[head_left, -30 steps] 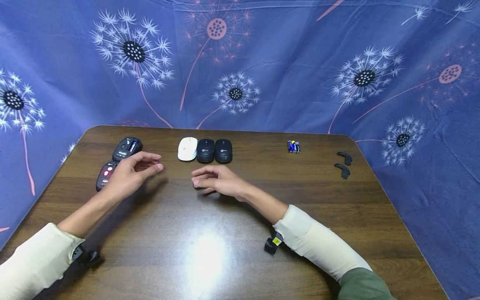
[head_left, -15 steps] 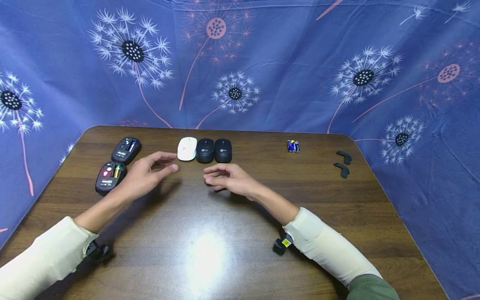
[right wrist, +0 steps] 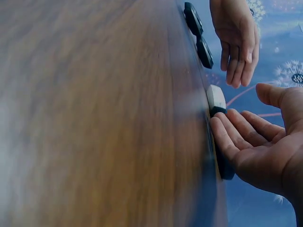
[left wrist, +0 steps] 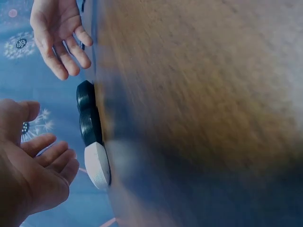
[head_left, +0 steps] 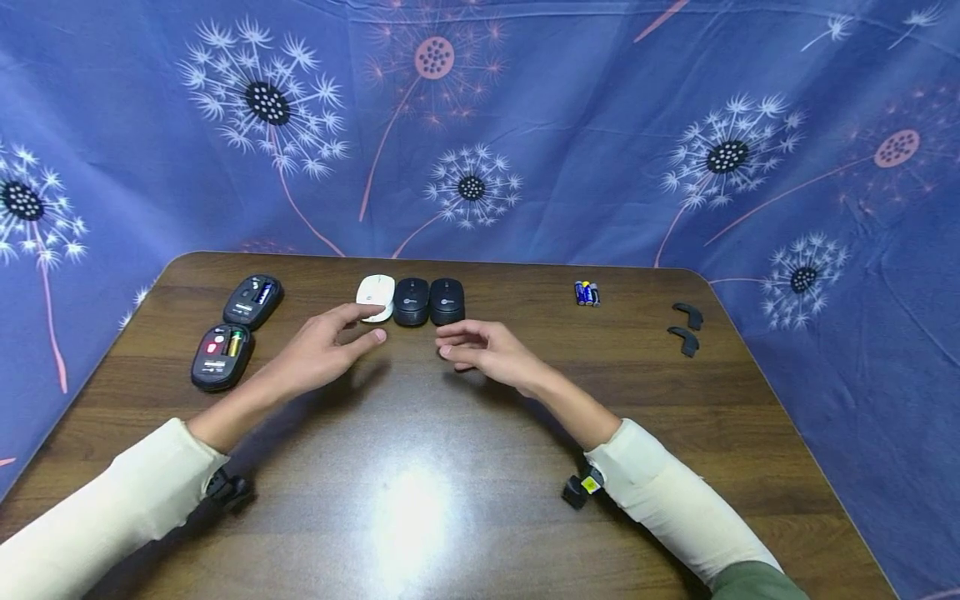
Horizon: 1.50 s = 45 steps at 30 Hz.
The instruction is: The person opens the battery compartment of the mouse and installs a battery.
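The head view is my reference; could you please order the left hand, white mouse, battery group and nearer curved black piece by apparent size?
Largest: left hand
Middle: white mouse
Smallest: battery group and nearer curved black piece, too alike to rank

The tabletop point(head_left: 495, 533) gave passage on both sides of the close-set mouse row point(head_left: 412, 317).
The white mouse point(head_left: 372, 292), middle black mouse point(head_left: 411, 298) and right black mouse point(head_left: 447, 298) stood side by side, with hardly a finger's way between; a printed cloth point(head_left: 585, 167) closed off the back. The left hand point(head_left: 322, 348) crossed the front of the lane between the upturned mice point(head_left: 252, 302) and the row. Rightward, a broader lane ran toward the batteries point(head_left: 587, 293), the right hand point(head_left: 491, 352) just before it.
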{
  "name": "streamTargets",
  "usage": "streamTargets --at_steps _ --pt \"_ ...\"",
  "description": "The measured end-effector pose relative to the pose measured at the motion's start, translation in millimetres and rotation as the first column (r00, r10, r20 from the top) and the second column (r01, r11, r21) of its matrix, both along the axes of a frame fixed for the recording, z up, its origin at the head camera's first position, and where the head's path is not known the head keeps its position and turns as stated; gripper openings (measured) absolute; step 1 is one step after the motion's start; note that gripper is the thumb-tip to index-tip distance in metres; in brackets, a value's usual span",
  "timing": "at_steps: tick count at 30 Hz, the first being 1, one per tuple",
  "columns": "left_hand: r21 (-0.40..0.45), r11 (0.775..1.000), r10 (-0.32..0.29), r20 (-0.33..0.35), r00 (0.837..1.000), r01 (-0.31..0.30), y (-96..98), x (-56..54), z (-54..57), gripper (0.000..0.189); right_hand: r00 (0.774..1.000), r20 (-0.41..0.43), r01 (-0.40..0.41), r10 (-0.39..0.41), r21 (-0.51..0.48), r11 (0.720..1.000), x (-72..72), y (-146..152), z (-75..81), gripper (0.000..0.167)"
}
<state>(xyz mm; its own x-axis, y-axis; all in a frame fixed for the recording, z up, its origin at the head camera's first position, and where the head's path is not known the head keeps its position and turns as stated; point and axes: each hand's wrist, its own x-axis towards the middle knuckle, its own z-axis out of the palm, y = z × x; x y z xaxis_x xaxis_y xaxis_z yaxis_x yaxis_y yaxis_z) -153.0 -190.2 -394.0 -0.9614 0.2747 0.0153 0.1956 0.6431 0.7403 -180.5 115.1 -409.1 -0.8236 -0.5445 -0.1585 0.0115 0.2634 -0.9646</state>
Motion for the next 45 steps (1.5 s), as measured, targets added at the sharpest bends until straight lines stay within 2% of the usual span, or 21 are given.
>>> streamTargets --at_steps 7,17,24,29,32,37,40,45 --pt "-0.031 0.999 -0.038 -0.012 0.999 0.038 15.8 -8.4 -3.3 0.056 0.993 -0.109 0.048 -0.045 0.02 0.999 -3.8 14.8 -0.7 0.048" --pt "-0.094 0.988 -0.13 -0.079 0.988 0.122 41.1 -23.7 -7.5 0.058 0.961 -0.275 0.074 -0.035 0.133 0.988 -19.9 32.7 -3.2 0.05" --pt "-0.228 0.956 -0.22 -0.147 0.965 0.183 50.1 -31.9 -10.4 0.066 0.933 -0.359 0.107 -0.028 0.201 0.974 -30.5 39.7 -7.8 0.055" --pt "-0.322 0.923 -0.271 -0.152 0.951 0.211 55.4 -39.0 -14.0 0.073 0.923 -0.386 0.125 -0.011 0.271 0.954 -39.0 38.2 -9.1 0.058" --pt "-0.365 0.903 -0.293 -0.145 0.945 0.224 57.6 -42.8 -14.2 0.076 0.908 -0.418 0.118 0.036 0.336 0.934 -43.7 35.2 -6.6 0.06" --pt "-0.405 0.879 -0.325 -0.119 0.938 0.253 62.5 -48.7 -12.7 0.078 0.863 -0.473 0.06 0.178 0.445 0.893 -50.2 28.4 0.5 0.064" --pt "-0.414 0.868 -0.344 -0.106 0.933 0.273 66.1 -51.1 -10.7 0.078 0.844 -0.476 0.02 0.247 0.488 0.872 -52.5 25.0 3.5 0.066" --pt "-0.435 0.855 -0.359 -0.101 0.928 0.283 69.6 -53.3 -9.1 0.076 0.826 -0.455 -0.042 0.334 0.541 0.84 -53.8 20.8 3.8 0.067"
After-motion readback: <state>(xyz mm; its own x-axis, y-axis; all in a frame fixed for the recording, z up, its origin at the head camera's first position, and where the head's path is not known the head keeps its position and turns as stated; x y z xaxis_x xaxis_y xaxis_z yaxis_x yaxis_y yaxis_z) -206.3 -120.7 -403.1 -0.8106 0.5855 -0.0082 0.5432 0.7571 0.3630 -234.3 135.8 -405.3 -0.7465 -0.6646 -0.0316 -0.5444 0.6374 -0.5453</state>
